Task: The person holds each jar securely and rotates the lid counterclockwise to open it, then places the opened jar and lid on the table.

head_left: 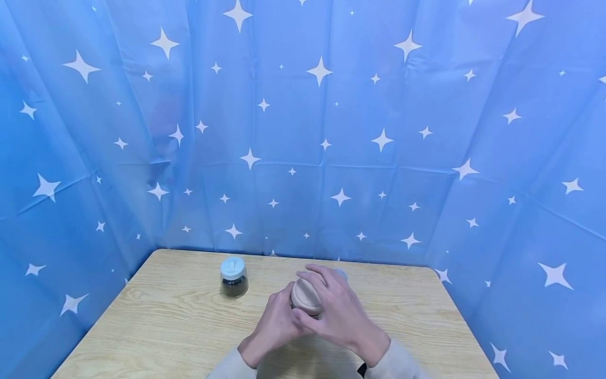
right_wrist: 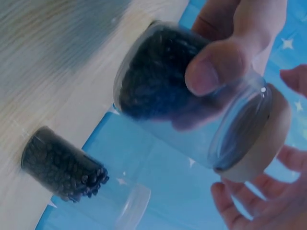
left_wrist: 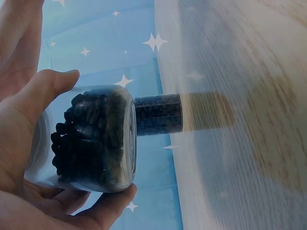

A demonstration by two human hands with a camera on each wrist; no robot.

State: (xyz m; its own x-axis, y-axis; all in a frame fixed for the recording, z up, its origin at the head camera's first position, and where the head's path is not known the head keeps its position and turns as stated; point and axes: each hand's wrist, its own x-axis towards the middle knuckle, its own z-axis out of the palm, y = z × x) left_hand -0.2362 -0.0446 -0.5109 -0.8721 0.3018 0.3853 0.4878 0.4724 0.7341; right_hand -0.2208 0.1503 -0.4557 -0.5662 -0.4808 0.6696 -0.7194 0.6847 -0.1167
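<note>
A clear glass jar (left_wrist: 96, 139), partly filled with dark beans, is held over the table in my left hand (head_left: 276, 322). That thumb and its fingers wrap the jar's sides, as the right wrist view shows. Its round beige lid (head_left: 306, 296) sits on the mouth. From above, my right hand (head_left: 342, 310) curls its fingers and thumb around the lid's rim. In the right wrist view, fingers (right_wrist: 240, 201) lie along the lid's lower edge, with the thumb tip opposite.
A second jar (head_left: 234, 284) with a pale blue lid and dark contents stands on the wooden table (head_left: 165, 326), left of my hands. Behind my right hand shows the pale top of another jar (head_left: 342, 273). A blue star-patterned curtain (head_left: 293, 116) encloses the table's back and sides.
</note>
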